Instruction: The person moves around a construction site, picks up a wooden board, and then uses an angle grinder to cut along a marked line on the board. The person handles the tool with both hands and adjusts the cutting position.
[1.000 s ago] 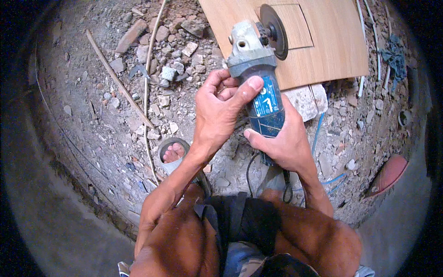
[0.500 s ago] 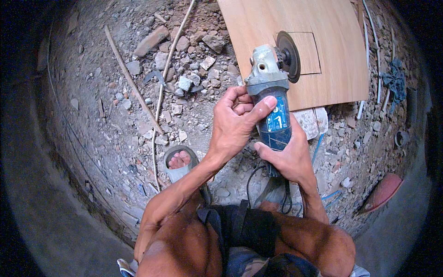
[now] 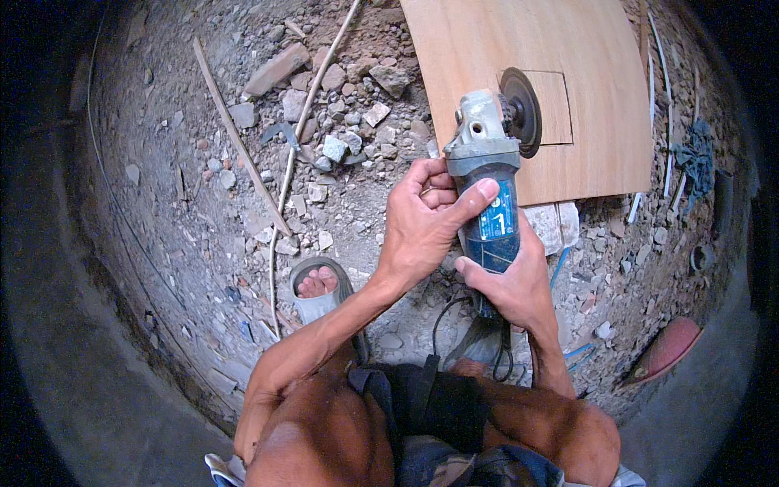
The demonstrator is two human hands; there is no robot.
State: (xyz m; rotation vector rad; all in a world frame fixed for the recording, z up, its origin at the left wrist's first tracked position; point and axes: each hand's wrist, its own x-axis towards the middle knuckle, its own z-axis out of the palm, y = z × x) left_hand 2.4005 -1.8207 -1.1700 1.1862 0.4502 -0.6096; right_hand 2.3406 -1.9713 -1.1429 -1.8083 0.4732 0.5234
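Observation:
Both my hands are closed on a blue angle grinder (image 3: 493, 207) with a grey metal head. My left hand (image 3: 426, 215) grips the front of its body from the left, thumb across the top. Around the rear of the body wraps my right hand (image 3: 515, 272), its fingers partly hidden underneath. A dark cutting disc (image 3: 523, 114) stands on edge at the right of the head, over the left side of a square outline marked or cut in a plywood sheet (image 3: 600, 170). Whether the disc touches the wood I cannot tell.
Broken stones (image 3: 333, 148) and rubble cover the ground at left. A long thin stick (image 3: 290, 166) and a wooden strip (image 3: 231, 122) lie there. The sheet's near edge rests by a pale block (image 3: 556, 227). At right are a blue-green rag (image 3: 695, 154) and a reddish sandal-shaped piece (image 3: 667, 349).
The plywood, rubble and grinder all sit slightly lower and further right in the picture, as if the view shifted. My grip on the grinder is the same.

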